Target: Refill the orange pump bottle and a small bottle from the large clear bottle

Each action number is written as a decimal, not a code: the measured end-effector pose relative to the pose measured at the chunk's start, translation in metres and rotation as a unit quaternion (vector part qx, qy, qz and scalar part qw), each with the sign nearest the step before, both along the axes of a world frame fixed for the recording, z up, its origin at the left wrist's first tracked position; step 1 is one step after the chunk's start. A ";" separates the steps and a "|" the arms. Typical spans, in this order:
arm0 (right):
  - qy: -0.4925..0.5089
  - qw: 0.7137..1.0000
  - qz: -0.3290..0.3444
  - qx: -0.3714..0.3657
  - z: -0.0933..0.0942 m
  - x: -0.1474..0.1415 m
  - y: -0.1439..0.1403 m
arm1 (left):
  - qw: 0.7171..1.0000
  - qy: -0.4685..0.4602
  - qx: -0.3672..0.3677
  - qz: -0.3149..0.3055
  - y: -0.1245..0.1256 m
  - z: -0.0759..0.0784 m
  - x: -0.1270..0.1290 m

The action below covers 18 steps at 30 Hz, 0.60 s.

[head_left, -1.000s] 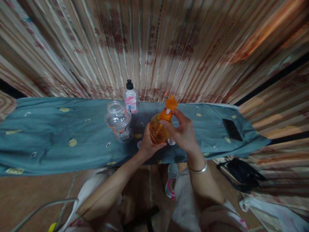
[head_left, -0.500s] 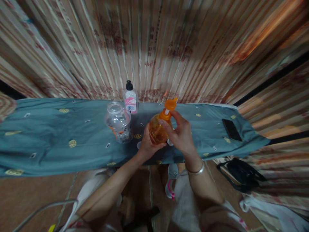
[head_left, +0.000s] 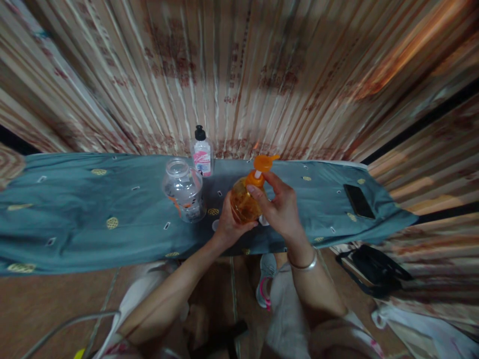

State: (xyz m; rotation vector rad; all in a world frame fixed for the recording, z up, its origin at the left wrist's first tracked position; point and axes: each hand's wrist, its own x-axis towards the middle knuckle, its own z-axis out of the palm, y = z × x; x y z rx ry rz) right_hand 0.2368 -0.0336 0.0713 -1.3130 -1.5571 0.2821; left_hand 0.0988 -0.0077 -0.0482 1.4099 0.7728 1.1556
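Note:
An amber see-through pump bottle (head_left: 244, 202) tilts slightly to the right above the cloth, with my left hand (head_left: 229, 222) wrapped round its lower body. My right hand (head_left: 279, 207) pinches the orange collar of its pump head (head_left: 263, 163) between thumb and fingers. The spout points to the right, and a short white stem shows under it. Left of the bottle stands a clear, wide plastic jar (head_left: 184, 192) with its mouth uncovered. Behind the jar is a clear bottle with a pink label and black cap (head_left: 202, 157). Something small and white, partly hidden, lies under my right hand.
A teal patterned cloth (head_left: 78, 209) covers the narrow table. A black phone (head_left: 359, 201) lies at its right end. Pleated curtains (head_left: 224, 75) hang close behind. A dark bag (head_left: 377, 269) is at the lower right, and a clear round disc (head_left: 216, 225) lies near my left hand.
The orange pump head has turned, its spout swinging from up and right to nearly straight right. Both hands stay in almost the same place on the bottle.

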 end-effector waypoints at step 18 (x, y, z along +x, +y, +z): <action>0.018 0.999 -0.044 -0.006 -0.001 -0.010 0.001 | 1.000 0.000 -0.008 -0.006 -0.001 0.000 -0.001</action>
